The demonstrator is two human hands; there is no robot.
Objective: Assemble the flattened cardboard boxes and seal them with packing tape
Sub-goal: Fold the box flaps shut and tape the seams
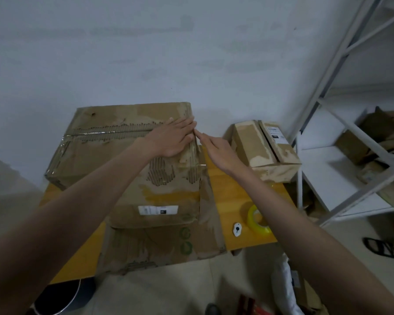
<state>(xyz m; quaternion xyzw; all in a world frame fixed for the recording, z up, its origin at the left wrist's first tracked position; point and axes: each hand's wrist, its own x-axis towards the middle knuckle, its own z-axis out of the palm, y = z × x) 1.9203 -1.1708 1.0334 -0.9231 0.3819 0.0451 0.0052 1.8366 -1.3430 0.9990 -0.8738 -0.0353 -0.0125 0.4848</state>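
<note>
On the table (223,178) in front of you, the big box (114,153) stands to the left with a flattened box (155,244) lying before it, and the small box (265,148) stands to the right near the shelf rack (328,123). Your left hand (172,138) lies flat on the big box's top at its right edge, with your right hand (218,150) just beside that edge. The tape roll (257,218) lies before the small box, near the table's front edge.

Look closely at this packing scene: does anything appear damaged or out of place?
Yes. The large cardboard box is damaged: its outer paper is torn away along the taped top seam and below the left hand, baring the corrugation. The small box also shows peeled patches.
</note>
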